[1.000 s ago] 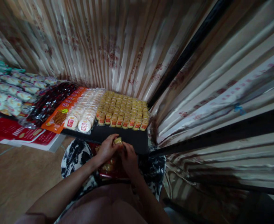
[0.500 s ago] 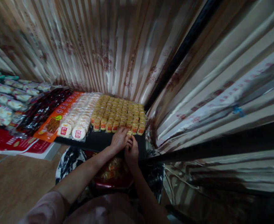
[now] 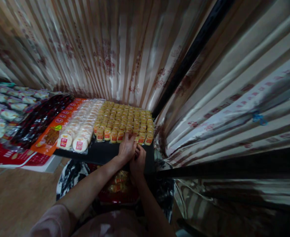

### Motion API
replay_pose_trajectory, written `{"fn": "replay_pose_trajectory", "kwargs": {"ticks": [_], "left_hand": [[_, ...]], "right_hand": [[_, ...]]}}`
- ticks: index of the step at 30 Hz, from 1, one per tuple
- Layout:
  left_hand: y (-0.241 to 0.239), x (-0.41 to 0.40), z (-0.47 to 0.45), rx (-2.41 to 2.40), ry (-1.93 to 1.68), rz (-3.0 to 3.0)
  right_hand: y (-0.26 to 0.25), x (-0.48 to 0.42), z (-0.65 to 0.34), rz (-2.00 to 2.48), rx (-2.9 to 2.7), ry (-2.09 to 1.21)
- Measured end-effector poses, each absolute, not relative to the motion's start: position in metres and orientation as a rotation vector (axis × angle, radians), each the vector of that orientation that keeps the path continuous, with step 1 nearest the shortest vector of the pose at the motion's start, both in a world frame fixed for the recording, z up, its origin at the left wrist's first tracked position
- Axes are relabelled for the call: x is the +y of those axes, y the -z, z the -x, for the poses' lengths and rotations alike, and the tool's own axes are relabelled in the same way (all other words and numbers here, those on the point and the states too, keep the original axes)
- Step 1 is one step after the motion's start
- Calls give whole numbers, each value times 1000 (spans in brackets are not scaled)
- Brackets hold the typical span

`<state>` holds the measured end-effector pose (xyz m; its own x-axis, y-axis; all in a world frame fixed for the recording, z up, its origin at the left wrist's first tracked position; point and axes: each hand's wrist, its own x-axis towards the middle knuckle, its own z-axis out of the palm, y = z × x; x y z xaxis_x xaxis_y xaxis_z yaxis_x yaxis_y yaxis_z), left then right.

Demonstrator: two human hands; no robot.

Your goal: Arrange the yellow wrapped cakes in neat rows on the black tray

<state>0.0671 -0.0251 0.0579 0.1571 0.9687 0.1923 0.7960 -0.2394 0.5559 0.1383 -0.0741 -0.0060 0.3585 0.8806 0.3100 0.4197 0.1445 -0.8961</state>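
Observation:
Many small yellow cakes in clear wrappers (image 3: 122,119) stand packed in rows on the dark tabletop (image 3: 102,152), red labels showing on the front row. My left hand (image 3: 128,148) is at the front edge of these rows, its fingers closed around a small wrapped cake (image 3: 136,139), which is largely hidden by the fingers. My right hand (image 3: 138,160) is pressed close beside it, fingers bent and closed at the same cake. Below my forearms, a red container (image 3: 120,198) holds more yellow wrapped cakes (image 3: 118,182).
Left of the cakes lie round white packaged crackers (image 3: 79,140), an orange snack bag (image 3: 46,140), dark shiny packs (image 3: 41,120) and white packets (image 3: 11,107). A red-and-white box (image 3: 39,161) is lower left. Striped curtains (image 3: 120,49) and a black post (image 3: 189,62) stand behind.
Both hands have moved slightly forward, bringing the small wrapped cake up against the front row. The view has shifted a little.

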Motion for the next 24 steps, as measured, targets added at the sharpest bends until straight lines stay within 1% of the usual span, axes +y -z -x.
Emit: {"fn": "replay_pose_trajectory", "kwargs": {"ticks": [3,7,10,13,16,20,24], "left_hand": [[-56,-23,-69,1692,-785,-2108],[-48,-29,-69,1645,-936,-2075],[-37,-41,-65,1628,-1029,-2016],[-27,-51,-59,1509,-1073,-2030],[-21,-53,-54,1413,-1019,-2061],[-14,-50,-52,1451,-890,-2062],[-5,-49,-53,1456,-854,-2121]], "right_hand": [[9,-74,-140,1483,-1344,-404],[14,-72,-142,1498,-1459,-301],[17,-72,-142,1492,-1480,-293],[19,-70,-141,1539,-1450,-315],[20,-69,-141,1560,-1450,-330],[14,-69,-144,1542,-1451,-346],[0,-71,-153,1552,-1369,-284]]}}
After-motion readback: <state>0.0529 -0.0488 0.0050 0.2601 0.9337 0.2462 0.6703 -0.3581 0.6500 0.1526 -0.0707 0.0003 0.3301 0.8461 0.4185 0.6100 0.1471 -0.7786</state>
